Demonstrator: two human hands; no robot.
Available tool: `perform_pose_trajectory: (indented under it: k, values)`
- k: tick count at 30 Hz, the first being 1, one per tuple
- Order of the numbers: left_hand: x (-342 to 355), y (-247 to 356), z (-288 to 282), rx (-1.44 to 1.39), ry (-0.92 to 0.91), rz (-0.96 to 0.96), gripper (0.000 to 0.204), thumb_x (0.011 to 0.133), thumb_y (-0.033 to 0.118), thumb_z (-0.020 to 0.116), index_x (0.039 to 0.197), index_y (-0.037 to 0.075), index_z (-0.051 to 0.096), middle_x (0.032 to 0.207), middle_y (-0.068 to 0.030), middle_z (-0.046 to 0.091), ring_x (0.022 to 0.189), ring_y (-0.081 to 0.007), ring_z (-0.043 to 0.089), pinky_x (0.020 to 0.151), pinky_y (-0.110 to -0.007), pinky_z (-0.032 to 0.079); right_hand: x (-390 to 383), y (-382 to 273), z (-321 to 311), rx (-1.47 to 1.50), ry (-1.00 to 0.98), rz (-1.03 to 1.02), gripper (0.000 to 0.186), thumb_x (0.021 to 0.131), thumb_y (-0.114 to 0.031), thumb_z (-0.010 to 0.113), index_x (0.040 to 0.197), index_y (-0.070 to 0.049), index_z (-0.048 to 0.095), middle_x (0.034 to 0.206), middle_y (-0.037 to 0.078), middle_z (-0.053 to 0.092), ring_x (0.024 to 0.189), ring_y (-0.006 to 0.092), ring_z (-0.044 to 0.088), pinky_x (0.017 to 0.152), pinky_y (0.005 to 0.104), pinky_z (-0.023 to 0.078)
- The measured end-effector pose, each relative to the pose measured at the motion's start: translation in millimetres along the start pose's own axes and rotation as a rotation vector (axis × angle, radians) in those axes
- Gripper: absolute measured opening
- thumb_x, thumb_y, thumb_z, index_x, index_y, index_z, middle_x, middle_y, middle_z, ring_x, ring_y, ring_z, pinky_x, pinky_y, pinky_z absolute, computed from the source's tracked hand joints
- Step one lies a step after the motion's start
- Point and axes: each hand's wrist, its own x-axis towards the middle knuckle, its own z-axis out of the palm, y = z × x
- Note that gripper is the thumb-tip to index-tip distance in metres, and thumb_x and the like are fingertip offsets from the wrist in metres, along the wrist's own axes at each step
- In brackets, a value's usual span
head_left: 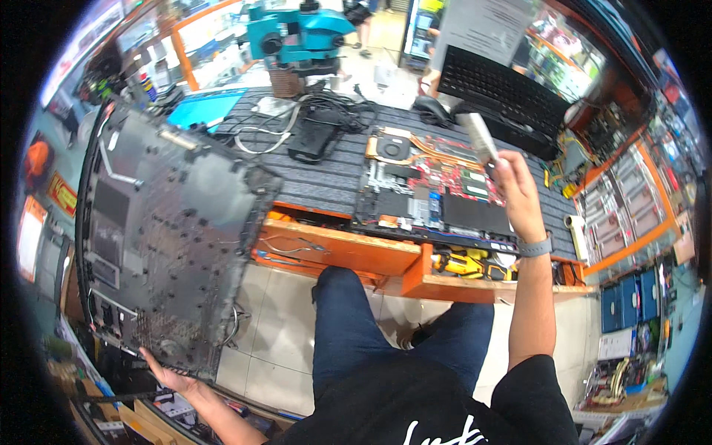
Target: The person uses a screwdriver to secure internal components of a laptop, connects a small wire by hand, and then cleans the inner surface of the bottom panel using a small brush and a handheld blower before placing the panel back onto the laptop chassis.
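**Q:** What do I have in my hands, starting from the nearest?

**A:** I count two hands, each with one thing. My left hand is low at my left side, its grip closed on the bottom edge of one laptop bottom cover. This is a big dark plastic panel, held up and tilted off the surface, the inner face with many small screw posts and ribs toward me. My right hand is raised over the surface, its grip closed around one brush with a pale flat handle; I cannot tell how the bristles look.

**Q:** And on the surface?

**A:** One orange wooden surface with a grey ribbed mat. Under its edge is an open tray with one yellow tool lying inside. On the mat, just below the brush, lies one opened laptop: red circuit board, copper heat pipes, one round fan.

**Q:** Farther back?

**A:** One black keyboard, tilted, and one teal microscope behind a tangle of cables.
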Motion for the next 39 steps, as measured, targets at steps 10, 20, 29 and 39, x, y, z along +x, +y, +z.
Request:
perform_pose_trajectory:
  k: [10,20,29,39]
  values:
    - [-37.8,-34.0,104.9,0.387,0.188,0.311,0.072,0.101,0.046,0.052,0.154,0.001,0.032,0.157,-0.0151,0.036,0.140,-0.0340,0.038,0.118,-0.049,0.029,-135.6,108.3,-216.2,-0.831,0.471,0.232,0.035,0.105,-0.028,0.048,0.099,0.001,0.066,0.088,0.024,0.067,0.087,0.0399,0.065,0.079,0.0450,0.049]
    - [-40.3,-33.6,112.5,0.315,0.208,0.238,0.073,0.102,0.050,0.047,0.157,0.004,0.030,0.162,-0.0128,0.029,0.145,-0.0343,0.033,0.120,-0.049,0.025,-127.4,132.0,-217.5,-1.537,0.507,0.404,0.039,0.099,-0.040,0.055,0.104,-0.004,0.069,0.117,0.019,0.064,0.110,0.0403,0.061,0.081,0.0539,0.051]
    - [-12.0,-39.9,51.3,-0.148,0.145,-0.105,0.071,0.098,0.051,0.057,0.152,0.008,0.040,0.157,-0.0092,0.041,0.140,-0.0337,0.041,0.119,-0.050,0.028,-129.4,188.3,-319.8,-1.287,0.479,0.472,0.063,0.094,-0.055,0.061,0.119,0.003,0.062,0.115,0.028,0.063,0.113,0.0416,0.060,0.094,0.0503,0.047]
    - [-20.6,-32.3,66.6,0.050,0.213,0.179,0.077,0.099,0.057,0.053,0.152,0.002,0.038,0.156,-0.0120,0.041,0.139,-0.0321,0.042,0.118,-0.046,0.032,-79.7,-25.2,3.0,0.747,-0.112,0.060,0.063,0.094,-0.046,0.056,0.132,0.004,0.046,0.091,0.014,0.059,0.078,0.0170,0.057,0.072,0.0292,0.047]
